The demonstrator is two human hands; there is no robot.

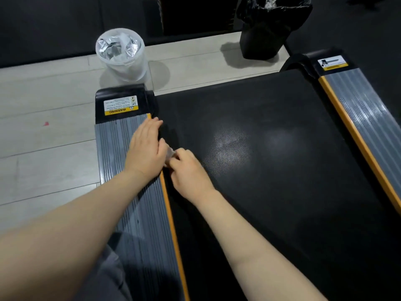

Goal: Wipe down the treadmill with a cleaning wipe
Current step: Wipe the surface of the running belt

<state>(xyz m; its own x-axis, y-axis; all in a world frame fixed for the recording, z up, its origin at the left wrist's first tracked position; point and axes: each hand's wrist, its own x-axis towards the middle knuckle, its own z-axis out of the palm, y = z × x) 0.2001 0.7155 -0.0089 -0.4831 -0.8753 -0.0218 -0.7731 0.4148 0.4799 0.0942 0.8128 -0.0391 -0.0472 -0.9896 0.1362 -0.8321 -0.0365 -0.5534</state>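
Observation:
The treadmill's black belt [271, 148] fills the middle, flanked by a grey ribbed left side rail [117, 144] and a right side rail [360, 114], each with an orange edge strip. My left hand [145, 148] lies flat with straight fingers on the left rail at the belt's edge. My right hand [188, 170] sits just right of it on the belt edge, fingers curled, pinching a small pale wipe [170, 152] that shows between the two hands. Most of the wipe is hidden.
A white bin with a clear liner [121, 55] stands on the pale floor beyond the left rail. A black bin with a black bag [267, 29] stands at the far end of the belt. A warning label [120, 105] marks the rail's end cap.

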